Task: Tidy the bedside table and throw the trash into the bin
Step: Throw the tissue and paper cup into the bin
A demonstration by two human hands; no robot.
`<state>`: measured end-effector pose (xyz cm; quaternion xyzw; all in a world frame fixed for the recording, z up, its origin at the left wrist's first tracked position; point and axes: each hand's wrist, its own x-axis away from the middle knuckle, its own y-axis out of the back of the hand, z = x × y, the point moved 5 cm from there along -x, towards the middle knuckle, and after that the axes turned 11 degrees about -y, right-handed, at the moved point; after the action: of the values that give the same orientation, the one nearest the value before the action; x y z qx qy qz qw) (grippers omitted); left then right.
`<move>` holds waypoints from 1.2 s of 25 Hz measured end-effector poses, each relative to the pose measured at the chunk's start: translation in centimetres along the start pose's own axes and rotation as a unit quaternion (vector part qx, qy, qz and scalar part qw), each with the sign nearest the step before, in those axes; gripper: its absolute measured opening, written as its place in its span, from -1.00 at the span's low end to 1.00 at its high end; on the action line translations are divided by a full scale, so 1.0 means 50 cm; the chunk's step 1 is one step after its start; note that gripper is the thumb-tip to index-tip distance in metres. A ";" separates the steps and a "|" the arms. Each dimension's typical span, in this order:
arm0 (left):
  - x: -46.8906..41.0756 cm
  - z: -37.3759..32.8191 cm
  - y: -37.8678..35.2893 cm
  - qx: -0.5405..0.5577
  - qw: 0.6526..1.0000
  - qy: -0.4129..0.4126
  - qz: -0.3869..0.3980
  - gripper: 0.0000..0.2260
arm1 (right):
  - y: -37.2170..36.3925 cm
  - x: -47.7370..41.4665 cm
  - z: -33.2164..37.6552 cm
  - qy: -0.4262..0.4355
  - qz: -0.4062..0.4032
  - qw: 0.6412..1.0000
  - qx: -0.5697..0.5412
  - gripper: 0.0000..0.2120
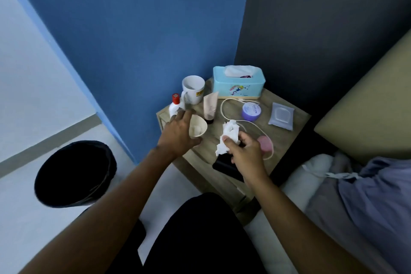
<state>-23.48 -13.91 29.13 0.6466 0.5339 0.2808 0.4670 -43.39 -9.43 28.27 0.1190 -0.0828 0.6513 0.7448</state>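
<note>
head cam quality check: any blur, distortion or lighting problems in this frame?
Head view: dim, bluish room light, no glare; wide-angle bending at the edges, wall lines bowed; the black bin is smeared and its inside reads pure black; left hand slightly soft, right hand and crumpled tissue fairly sharp.

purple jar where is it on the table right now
In the head view the purple jar sits on the right half of the bedside table, in front of the blue tissue box and left of the grey wipes pack.
</note>
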 end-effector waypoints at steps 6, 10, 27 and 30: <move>0.190 0.254 0.145 0.009 0.990 0.082 -0.118 -0.28 | -0.306 0.024 -0.009 0.035 0.127 0.987 0.089 -0.87; 0.347 0.451 0.180 0.005 0.971 0.187 -0.147 -0.27 | -0.519 0.026 -0.078 0.031 0.204 0.965 0.163 -0.79; 0.595 0.817 -0.093 -0.011 0.934 0.353 -0.054 -0.28 | -0.982 -0.009 -0.446 -0.063 0.310 0.880 0.353 -0.67; 0.598 0.802 -0.096 -0.010 0.937 0.346 -0.046 -0.27 | -0.964 -0.002 -0.448 -0.079 0.329 0.862 0.377 -0.52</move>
<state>17.15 2.33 4.44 0.4794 0.6890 0.4706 0.2719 3.61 -9.09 3.46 0.4077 0.0762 0.8283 0.3768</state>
